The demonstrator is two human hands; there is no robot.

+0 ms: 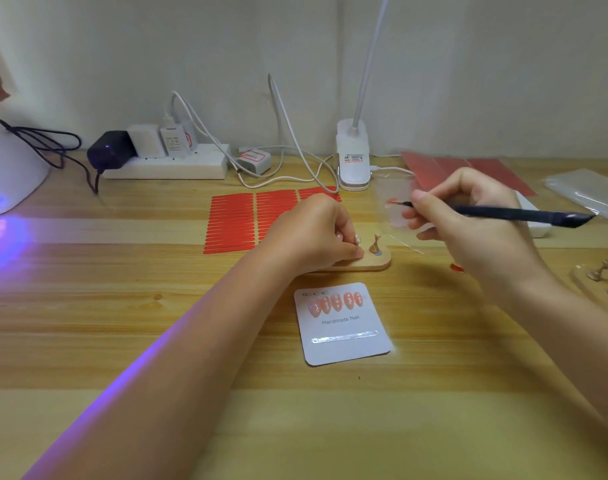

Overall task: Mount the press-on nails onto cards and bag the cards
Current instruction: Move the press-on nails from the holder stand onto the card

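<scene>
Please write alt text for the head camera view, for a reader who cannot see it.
A person's left hand pinches a small stand on a wooden holder while the right hand holds a dark tool. In front lies a white card with five pink nails mounted, on a wooden table.
</scene>
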